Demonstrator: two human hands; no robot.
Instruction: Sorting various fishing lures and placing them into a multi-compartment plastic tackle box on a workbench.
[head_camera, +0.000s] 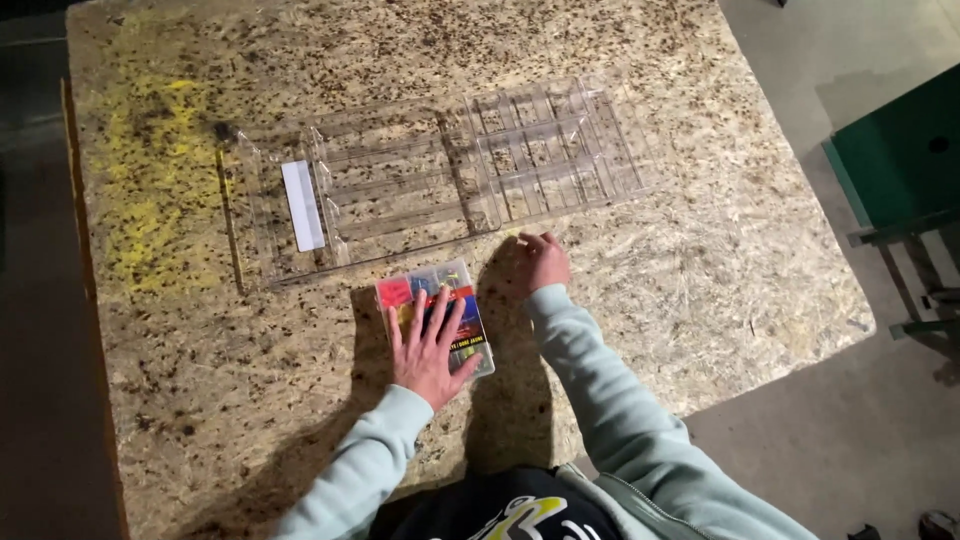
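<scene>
Two hands work at a speckled chipboard counter (250, 380). The left hand (430, 345) lies flat, fingers spread, on top of a small clear plastic box (440, 285) with a colourful label, pressing on it rather than gripping; nothing is clamped in it. That box sits near the counter's front edge, just in front of a large transparent organiser tray (400, 190). The right hand (543, 262) rests to the right of the small box, apart from it, with its fingers curled down against the counter close to the tray's near edge; whether it holds anything small I cannot tell. The big tray lies open across the middle of the counter, divided into many narrow compartments, with a white rectangular strip (302, 205) lying in its left part. Both arms wear pale green sleeves (600, 390). A green metal frame (895, 160) stands on the floor at the right.
</scene>
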